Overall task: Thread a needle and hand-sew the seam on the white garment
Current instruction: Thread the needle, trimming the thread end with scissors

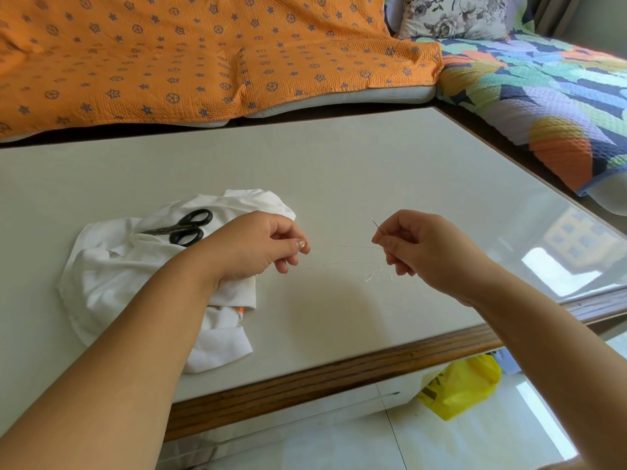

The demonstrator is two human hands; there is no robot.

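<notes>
While the white garment (112, 276) lies crumpled on the left part of the table (339, 171), both hands are held just above the tabletop, well apart from each other. The right hand (424, 252) pinches the needle (376, 226) low on its shaft between thumb and forefinger, the other fingers (397, 266) curled under, so that the needle stands tilted with its upper end free above the fingertips. A fine pale thread (342, 264) runs in a loose line over the table between the two hands and ends in a small tangle just below the right hand. The left hand (261, 245) hovers over the right edge of the garment with its fingers curled and its thumb pressed to the forefinger; the thread is too thin to tell whether it is caught in that pinch. Black-handled scissors (183, 228) rest closed on top of the garment, just behind the left wrist. Behind the table an orange quilt (203, 56) with a blue pattern covers a seat, and to the right lies a many-coloured quilt (543, 96) with a flowered pillow (454, 15) at its far end. A yellow plastic bag (461, 385) sits on the pale floor (441, 442) beside the table's wooden front edge.
</notes>
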